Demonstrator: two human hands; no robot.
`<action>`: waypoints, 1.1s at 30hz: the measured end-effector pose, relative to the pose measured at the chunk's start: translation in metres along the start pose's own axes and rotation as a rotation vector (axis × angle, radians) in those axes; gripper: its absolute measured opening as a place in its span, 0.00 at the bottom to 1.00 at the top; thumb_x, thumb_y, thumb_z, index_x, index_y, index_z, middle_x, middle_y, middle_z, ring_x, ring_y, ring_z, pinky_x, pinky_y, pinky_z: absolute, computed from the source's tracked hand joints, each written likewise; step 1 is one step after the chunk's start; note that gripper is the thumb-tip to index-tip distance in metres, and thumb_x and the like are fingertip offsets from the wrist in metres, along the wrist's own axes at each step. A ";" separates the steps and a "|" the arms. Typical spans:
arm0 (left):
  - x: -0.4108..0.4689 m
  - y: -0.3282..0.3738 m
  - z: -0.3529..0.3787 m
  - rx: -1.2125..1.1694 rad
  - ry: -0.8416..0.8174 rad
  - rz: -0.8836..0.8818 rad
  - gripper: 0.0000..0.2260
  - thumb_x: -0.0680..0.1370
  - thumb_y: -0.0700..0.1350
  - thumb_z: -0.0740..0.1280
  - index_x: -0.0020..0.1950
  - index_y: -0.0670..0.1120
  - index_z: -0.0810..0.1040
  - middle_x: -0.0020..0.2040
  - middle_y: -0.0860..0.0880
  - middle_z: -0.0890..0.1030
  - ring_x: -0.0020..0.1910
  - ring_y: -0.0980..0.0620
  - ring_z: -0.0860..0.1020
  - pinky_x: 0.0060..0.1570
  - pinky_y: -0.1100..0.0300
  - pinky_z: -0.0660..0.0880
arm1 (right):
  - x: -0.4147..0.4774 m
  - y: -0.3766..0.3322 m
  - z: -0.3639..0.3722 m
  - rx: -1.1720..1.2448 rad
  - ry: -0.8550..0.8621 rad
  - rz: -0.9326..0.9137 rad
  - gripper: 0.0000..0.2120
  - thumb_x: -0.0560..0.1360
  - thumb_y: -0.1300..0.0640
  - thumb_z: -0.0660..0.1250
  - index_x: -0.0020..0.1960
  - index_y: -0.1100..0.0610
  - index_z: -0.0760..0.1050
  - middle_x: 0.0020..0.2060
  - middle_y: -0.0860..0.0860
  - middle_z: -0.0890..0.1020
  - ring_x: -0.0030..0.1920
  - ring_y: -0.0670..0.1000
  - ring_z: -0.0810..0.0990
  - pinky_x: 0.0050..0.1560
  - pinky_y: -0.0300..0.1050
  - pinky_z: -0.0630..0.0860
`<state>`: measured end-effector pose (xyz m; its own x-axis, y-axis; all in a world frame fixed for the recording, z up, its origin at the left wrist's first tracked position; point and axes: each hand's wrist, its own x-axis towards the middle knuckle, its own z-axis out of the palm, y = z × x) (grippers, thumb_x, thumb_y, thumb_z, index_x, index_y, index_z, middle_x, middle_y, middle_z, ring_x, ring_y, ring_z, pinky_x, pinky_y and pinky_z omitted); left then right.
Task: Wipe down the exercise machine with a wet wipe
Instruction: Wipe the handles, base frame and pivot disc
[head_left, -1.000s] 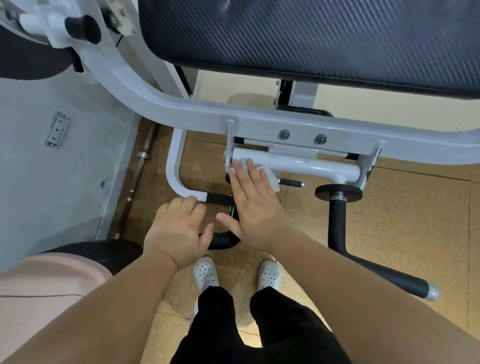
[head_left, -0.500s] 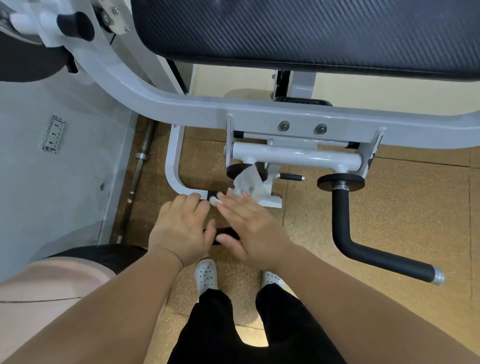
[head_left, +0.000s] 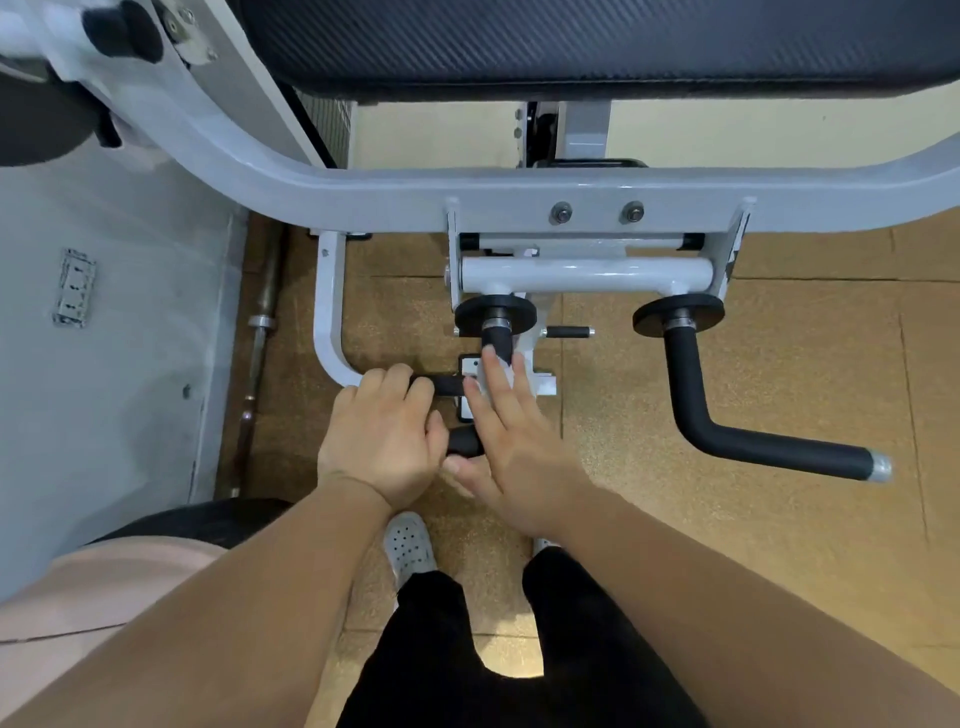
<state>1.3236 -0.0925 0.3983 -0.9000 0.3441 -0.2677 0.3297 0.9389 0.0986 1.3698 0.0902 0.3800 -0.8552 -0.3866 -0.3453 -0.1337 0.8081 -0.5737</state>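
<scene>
The exercise machine has a white frame (head_left: 467, 192), a black padded seat (head_left: 571, 41) and two black bent handles hanging from a white cross tube (head_left: 587, 273). My left hand (head_left: 384, 436) grips the outer part of the left handle (head_left: 465, 440). My right hand (head_left: 509, 447) lies with straight fingers along that handle's upright stem, just below its black disc (head_left: 496, 312). It presses a white wet wipe (head_left: 514, 370) against the stem; only a sliver of the wipe shows between the fingers. The right handle (head_left: 769, 447) hangs free.
A grey wall with a socket plate (head_left: 75, 288) stands at the left, and a steel barbell bar (head_left: 265, 312) lies along its base. My white shoes (head_left: 408, 545) stand on the tan floor right under the handles. A white bent foot tube (head_left: 330, 322) is left of my hands.
My right hand has come down with the wipe from the white cross tube to the left handle's black stem. My left hand has kept its hold on the handle.
</scene>
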 end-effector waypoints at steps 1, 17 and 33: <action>0.000 0.000 0.000 -0.002 -0.003 -0.001 0.17 0.77 0.53 0.53 0.49 0.45 0.78 0.51 0.46 0.78 0.49 0.43 0.75 0.44 0.48 0.72 | -0.013 -0.005 0.008 -0.023 0.023 -0.018 0.46 0.79 0.27 0.39 0.84 0.60 0.45 0.82 0.54 0.35 0.80 0.58 0.29 0.80 0.53 0.42; -0.007 -0.001 -0.004 -0.096 0.051 -0.010 0.18 0.75 0.51 0.56 0.55 0.42 0.77 0.59 0.43 0.76 0.51 0.40 0.75 0.46 0.44 0.74 | 0.004 0.015 -0.002 -0.047 0.058 -0.206 0.41 0.82 0.32 0.48 0.83 0.60 0.51 0.83 0.57 0.47 0.83 0.57 0.37 0.82 0.60 0.44; -0.006 -0.001 -0.003 -0.044 0.040 0.021 0.16 0.75 0.51 0.58 0.54 0.42 0.75 0.56 0.41 0.77 0.47 0.40 0.75 0.42 0.47 0.72 | 0.005 0.025 -0.001 -0.196 0.157 -0.222 0.37 0.81 0.32 0.55 0.78 0.57 0.68 0.81 0.62 0.58 0.83 0.61 0.49 0.80 0.61 0.56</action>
<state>1.3277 -0.0956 0.4022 -0.9037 0.3631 -0.2271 0.3369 0.9301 0.1463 1.3611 0.1088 0.3649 -0.8591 -0.5018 -0.1005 -0.4062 0.7881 -0.4625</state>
